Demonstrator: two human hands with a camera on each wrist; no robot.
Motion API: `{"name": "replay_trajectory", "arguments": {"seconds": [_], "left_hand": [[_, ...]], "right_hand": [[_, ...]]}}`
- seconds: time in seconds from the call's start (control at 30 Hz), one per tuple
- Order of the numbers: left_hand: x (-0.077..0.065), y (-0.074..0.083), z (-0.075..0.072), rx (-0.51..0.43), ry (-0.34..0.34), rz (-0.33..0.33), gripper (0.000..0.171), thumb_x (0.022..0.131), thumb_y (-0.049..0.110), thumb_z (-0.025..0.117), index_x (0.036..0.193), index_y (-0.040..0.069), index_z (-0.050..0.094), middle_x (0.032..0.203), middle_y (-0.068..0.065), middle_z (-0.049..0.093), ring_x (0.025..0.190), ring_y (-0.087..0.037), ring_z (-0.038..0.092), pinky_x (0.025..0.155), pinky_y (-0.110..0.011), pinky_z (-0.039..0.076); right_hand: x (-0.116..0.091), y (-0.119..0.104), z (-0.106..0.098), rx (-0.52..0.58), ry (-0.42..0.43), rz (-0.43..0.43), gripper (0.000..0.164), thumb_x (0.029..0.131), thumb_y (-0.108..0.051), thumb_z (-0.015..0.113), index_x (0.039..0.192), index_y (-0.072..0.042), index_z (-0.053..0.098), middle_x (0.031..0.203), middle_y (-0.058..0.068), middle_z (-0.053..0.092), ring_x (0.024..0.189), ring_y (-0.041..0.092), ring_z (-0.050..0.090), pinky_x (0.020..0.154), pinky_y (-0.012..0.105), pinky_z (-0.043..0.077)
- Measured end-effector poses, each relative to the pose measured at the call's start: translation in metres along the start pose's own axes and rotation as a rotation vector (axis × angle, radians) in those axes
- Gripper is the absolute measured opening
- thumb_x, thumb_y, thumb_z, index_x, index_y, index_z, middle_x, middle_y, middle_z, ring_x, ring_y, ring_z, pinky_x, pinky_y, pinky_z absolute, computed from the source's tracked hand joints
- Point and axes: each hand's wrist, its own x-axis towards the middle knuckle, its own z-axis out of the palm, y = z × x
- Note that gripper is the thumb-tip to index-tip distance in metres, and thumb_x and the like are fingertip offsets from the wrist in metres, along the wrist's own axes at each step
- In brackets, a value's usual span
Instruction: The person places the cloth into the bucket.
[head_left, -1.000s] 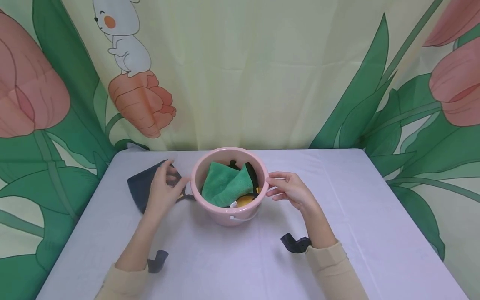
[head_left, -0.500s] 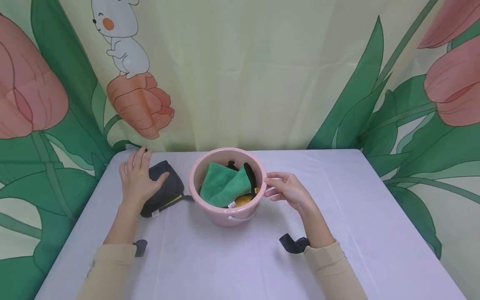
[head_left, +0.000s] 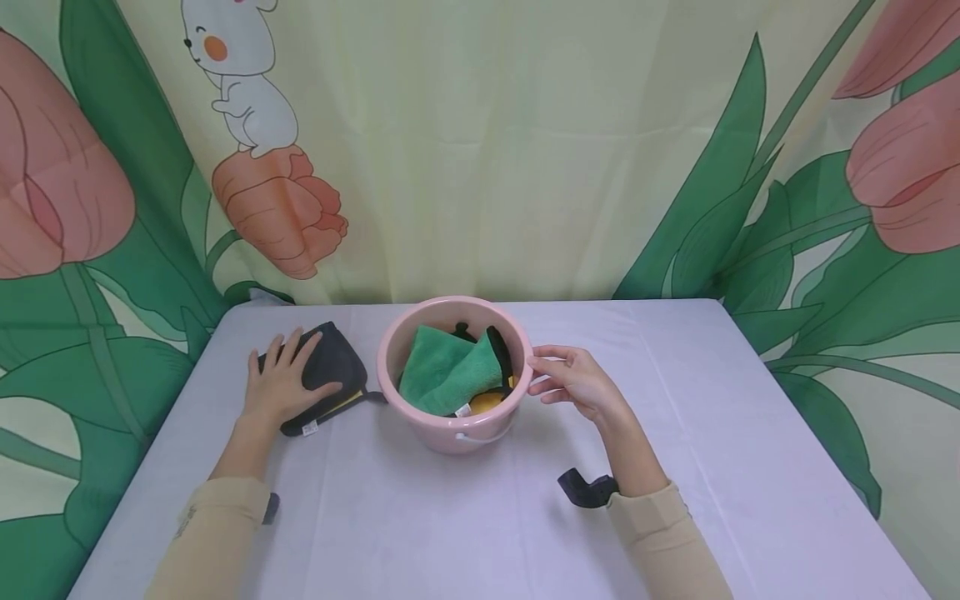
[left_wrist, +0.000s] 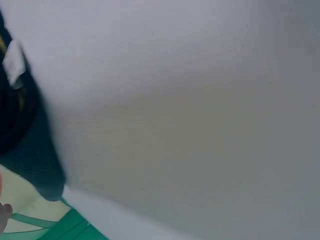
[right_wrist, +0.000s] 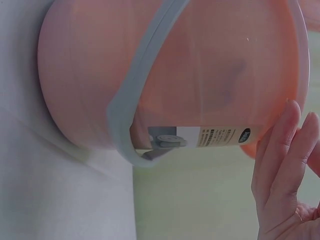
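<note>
My left hand lies with spread fingers on the left part of a dark cloth piece. That cloth has yellow edging, a strap reaching toward the bucket and a white tag. In the left wrist view, the dark cloth fills the left edge. A pink bucket stands upright at the middle. Inside it sit a green cloth and black and yellow pieces, partly hidden. My right hand touches the bucket's right rim with nearly straight fingertips; the right wrist view shows its fingers against the bucket's outer wall.
A pale handle hangs down the bucket's side, near a printed label. The white-covered table ends at a curtain with tulips and a rabbit. A black wrist device sits by the right sleeve.
My left hand has moved left from beside the bucket, over the dark cloth, then down onto it. The dark cloth looks unmoved. My right hand keeps its place at the rim.
</note>
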Motion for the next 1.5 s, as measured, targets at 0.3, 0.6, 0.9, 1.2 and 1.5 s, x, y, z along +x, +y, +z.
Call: {"name": "replay_trajectory", "arguments": {"seconds": [0.3, 0.6, 0.9, 1.2, 1.5], "left_hand": [[-0.004, -0.004, 0.012, 0.001, -0.128, 0.022, 0.104, 0.065, 0.075, 0.055, 0.144, 0.017, 0.019, 0.147, -0.018, 0.014, 0.132, -0.043, 0.008, 0.1, -0.065, -0.001], [-0.001, 0.0, 0.018, -0.024, -0.174, 0.016, 0.102, 0.064, 0.071, 0.06, 0.14, 0.012, 0.026, 0.142, -0.022, 0.021, 0.128, -0.046, 0.015, 0.1, -0.065, -0.001], [0.003, -0.002, 0.025, -0.056, -0.145, 0.042, 0.08, 0.076, 0.051, 0.063, 0.137, 0.01, 0.03, 0.139, -0.023, 0.023, 0.123, -0.046, 0.02, 0.101, -0.064, 0.0], [0.007, 0.009, 0.026, 0.032, -0.077, 0.059, 0.061, 0.084, 0.033, 0.063, 0.134, 0.01, 0.038, 0.128, -0.019, 0.037, 0.116, -0.044, 0.03, 0.102, -0.06, 0.011], [0.009, 0.012, 0.029, 0.092, -0.014, 0.067, 0.05, 0.083, 0.026, 0.064, 0.127, 0.009, 0.047, 0.12, -0.017, 0.044, 0.109, -0.039, 0.038, 0.097, -0.058, 0.024]], "right_hand": [[0.0, 0.001, -0.001, -0.002, -0.012, -0.007, 0.054, 0.087, -0.023, 0.062, 0.129, 0.004, 0.042, 0.084, 0.007, 0.065, 0.063, 0.014, 0.065, 0.054, 0.022, 0.052], [0.001, 0.001, -0.001, -0.006, -0.002, -0.011, 0.051, 0.087, -0.023, 0.061, 0.128, 0.003, 0.043, 0.085, 0.007, 0.065, 0.064, 0.015, 0.066, 0.055, 0.023, 0.052], [0.002, 0.003, -0.002, -0.003, -0.005, -0.01, 0.052, 0.086, -0.024, 0.062, 0.128, 0.003, 0.043, 0.085, 0.007, 0.065, 0.064, 0.015, 0.066, 0.055, 0.023, 0.052], [0.003, 0.005, -0.003, -0.01, -0.006, -0.02, 0.053, 0.086, -0.025, 0.062, 0.127, 0.003, 0.044, 0.084, 0.007, 0.065, 0.065, 0.015, 0.066, 0.056, 0.024, 0.052], [0.003, 0.003, -0.001, -0.016, -0.017, -0.019, 0.051, 0.087, -0.025, 0.062, 0.126, 0.002, 0.045, 0.084, 0.007, 0.066, 0.065, 0.015, 0.066, 0.056, 0.024, 0.052]]}}
